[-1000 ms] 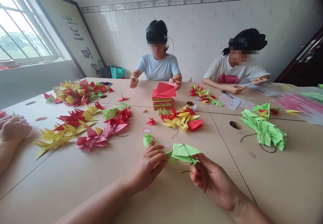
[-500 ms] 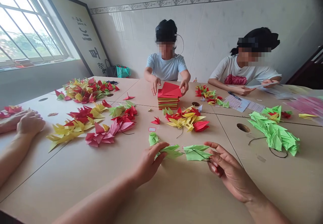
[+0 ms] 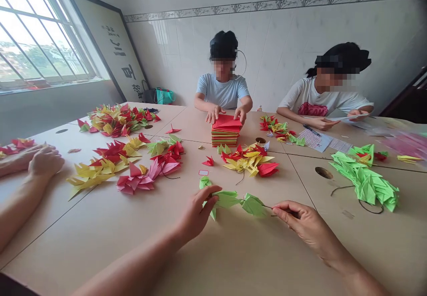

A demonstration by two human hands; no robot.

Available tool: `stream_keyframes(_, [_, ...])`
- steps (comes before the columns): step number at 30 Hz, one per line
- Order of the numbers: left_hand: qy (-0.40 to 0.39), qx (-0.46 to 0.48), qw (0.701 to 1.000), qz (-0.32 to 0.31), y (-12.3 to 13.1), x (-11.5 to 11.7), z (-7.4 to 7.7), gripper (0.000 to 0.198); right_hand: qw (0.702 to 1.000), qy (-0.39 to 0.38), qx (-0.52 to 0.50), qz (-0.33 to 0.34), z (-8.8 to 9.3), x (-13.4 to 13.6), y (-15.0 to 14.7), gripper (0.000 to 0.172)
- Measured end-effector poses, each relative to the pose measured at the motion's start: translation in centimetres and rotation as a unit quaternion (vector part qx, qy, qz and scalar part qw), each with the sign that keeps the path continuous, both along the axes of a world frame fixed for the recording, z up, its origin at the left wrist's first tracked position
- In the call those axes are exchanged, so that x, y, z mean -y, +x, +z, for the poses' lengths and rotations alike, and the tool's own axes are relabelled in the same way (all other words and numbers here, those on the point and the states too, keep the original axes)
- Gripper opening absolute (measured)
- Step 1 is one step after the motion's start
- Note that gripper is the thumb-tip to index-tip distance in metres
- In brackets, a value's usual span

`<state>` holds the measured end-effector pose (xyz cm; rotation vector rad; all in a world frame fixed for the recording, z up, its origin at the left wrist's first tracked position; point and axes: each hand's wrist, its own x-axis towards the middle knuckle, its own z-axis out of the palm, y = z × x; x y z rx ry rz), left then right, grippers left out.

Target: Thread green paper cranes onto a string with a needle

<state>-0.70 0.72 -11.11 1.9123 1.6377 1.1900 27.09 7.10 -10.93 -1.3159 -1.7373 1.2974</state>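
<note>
My left hand (image 3: 196, 211) pinches a folded green paper piece (image 3: 224, 199) just above the beige table (image 3: 233, 260). A second green folded piece (image 3: 254, 205) hangs to its right on a thin dark thread (image 3: 269, 207). My right hand (image 3: 302, 222) is closed on that thread's end, fingers pressed together, low over the table. Another small green folded piece (image 3: 204, 182) lies on the table just beyond my left hand.
Piles of red, yellow and green folded pieces (image 3: 248, 159) (image 3: 113, 167) cover the table; a green string of them (image 3: 367, 180) lies right. Two people sit opposite; one holds a stack of coloured paper (image 3: 225, 131). Another person's hands (image 3: 40, 162) rest at the left. Cable holes (image 3: 323, 172).
My right hand has closed from spread fingers to a pinch on the thread and pulled slightly right; the two green pieces now hang apart along it. The person opposite presses the paper stack.
</note>
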Motion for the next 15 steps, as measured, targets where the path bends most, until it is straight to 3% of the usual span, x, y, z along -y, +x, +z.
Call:
stream_keyframes(5, [0.000, 0.034, 0.999, 0.006, -0.1, -0.1, 0.1, 0.021, 0.998, 0.006, -0.014, -0.061, 0.7, -0.5, 0.9, 0.042])
stream_keyframes(15, [0.016, 0.036, 0.999, 0.011, -0.2, -0.3, 0.2, 0.018, 0.992, 0.039, -0.051, -0.107, 1.2, -0.9, 1.5, 0.046])
